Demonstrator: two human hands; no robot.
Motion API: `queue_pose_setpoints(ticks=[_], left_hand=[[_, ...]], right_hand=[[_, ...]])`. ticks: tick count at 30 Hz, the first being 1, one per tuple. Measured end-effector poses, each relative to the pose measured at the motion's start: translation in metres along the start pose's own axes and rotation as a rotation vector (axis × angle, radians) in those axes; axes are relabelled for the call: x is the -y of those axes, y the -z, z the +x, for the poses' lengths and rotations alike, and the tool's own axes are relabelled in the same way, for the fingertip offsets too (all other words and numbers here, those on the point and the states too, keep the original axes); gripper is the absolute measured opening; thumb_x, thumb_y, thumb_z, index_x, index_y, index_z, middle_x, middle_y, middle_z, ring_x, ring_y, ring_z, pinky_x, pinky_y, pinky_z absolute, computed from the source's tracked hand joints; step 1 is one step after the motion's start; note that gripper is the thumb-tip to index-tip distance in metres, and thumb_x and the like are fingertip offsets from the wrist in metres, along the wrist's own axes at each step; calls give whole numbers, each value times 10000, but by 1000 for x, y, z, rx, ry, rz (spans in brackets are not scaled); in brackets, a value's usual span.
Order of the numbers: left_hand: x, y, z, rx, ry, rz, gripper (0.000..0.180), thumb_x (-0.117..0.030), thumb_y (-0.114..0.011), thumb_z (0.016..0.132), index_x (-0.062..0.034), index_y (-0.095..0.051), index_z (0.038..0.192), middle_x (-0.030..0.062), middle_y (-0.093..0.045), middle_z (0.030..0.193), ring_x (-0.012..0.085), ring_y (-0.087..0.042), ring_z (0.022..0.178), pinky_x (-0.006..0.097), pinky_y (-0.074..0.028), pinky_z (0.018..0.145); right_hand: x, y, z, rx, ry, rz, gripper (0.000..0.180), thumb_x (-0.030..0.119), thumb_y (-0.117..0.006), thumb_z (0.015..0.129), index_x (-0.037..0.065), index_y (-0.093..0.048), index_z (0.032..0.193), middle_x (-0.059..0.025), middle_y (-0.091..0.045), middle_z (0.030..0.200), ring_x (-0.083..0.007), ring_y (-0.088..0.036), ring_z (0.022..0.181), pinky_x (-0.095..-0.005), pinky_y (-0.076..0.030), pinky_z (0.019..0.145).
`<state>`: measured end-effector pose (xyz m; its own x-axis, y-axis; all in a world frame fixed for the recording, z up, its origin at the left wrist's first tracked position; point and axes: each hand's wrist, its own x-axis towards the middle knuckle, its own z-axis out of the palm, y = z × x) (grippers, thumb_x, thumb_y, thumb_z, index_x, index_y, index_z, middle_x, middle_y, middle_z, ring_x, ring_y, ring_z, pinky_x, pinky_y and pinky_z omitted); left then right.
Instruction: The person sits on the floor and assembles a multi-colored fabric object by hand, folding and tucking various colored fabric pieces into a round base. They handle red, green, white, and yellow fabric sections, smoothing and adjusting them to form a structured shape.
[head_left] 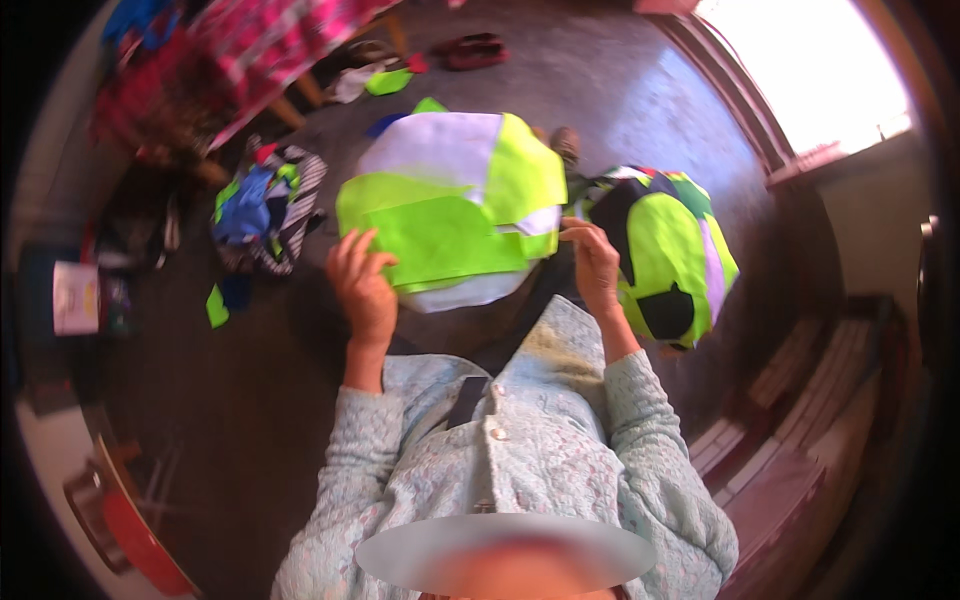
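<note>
In front of me is a rounded bundle (430, 145) covered with white-lavender and lime-green cloth pieces. A brighter green cloth piece (440, 240) lies across its near side. My left hand (362, 285) rests at the left edge of that piece, its fingers spread and touching the cloth. At the bundle's right edge is my right hand (597, 265), thumb and fingertips pinched together; what they hold is too small to make out. Close beyond the right hand stands a second rounded bundle (660, 235), patched in lime green, black, lavender and dark green.
A heap of cloth scraps (262, 205) lies on the dark floor at left, with a loose green scrap (217, 306) near it. Dark red shoes (470, 52) lie at the far side. A pink checked cloth (270, 45) hangs far left. Wooden slats (790, 400) stand at right, below a bright opening (810, 70).
</note>
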<state>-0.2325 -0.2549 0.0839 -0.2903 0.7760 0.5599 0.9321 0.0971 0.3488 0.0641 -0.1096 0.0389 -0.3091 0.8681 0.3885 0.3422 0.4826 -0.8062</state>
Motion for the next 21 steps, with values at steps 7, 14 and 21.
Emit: queue_pose_setpoints(ticks=[7,14,21], left_hand=[[-49,-18,31,97,-52,-205,176,41,-582,811,-54,-657,939,120,-589,1266,338,-495,1246,461,-363,1065],[-43,-84,30,418,-219,112,554,-371,-568,926,-157,-440,1421,88,-332,1536,305,-272,1437,554,-205,1143],[-43,-83,28,404,-222,154,578,-394,-556,927,-170,-420,1443,71,-335,1537,291,-282,1434,558,-205,1140]], right_hand=[[-26,16,-43,-65,-210,45,176,-96,-572,845,42,-672,888,-96,-713,959,-233,-696,914,-299,-532,778],[-38,45,-69,-233,-346,-50,171,-49,-598,853,50,-665,975,-107,-689,1063,-229,-668,923,-304,-537,737],[-79,133,-84,-535,-499,-536,131,65,-673,834,67,-679,965,-94,-677,937,-221,-646,815,-339,-516,666]])
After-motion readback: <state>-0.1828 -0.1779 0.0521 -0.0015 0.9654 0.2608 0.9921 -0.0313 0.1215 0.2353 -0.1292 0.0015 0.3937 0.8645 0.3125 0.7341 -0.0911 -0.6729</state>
